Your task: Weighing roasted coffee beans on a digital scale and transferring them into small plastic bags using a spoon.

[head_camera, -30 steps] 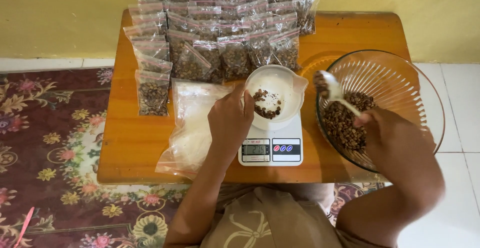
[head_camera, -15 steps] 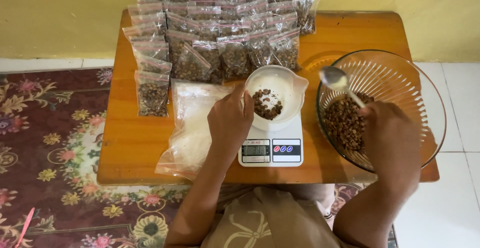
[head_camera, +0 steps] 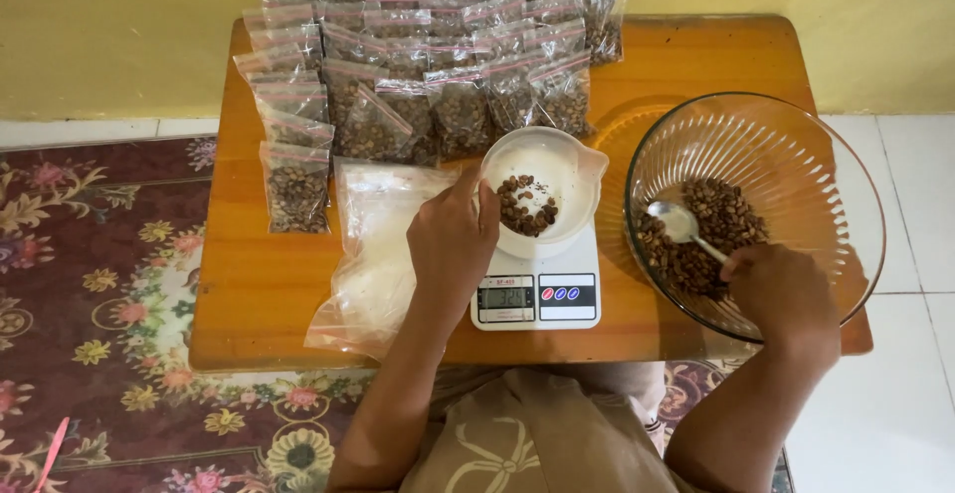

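Now right hand (head_camera: 781,294) dips spoon (head_camera: 681,224) into glass bowl (head_camera: 856,185)'s beans (head_camera: 716,219).

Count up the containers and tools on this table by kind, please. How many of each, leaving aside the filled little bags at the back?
Glass bowl with brown beans: 1
White bowl on the scale: 1
Digital scale: 1
Metal spoon, held by the right hand: 1
Pile of empty clear bags, beside the left hand: 1
Total: 5
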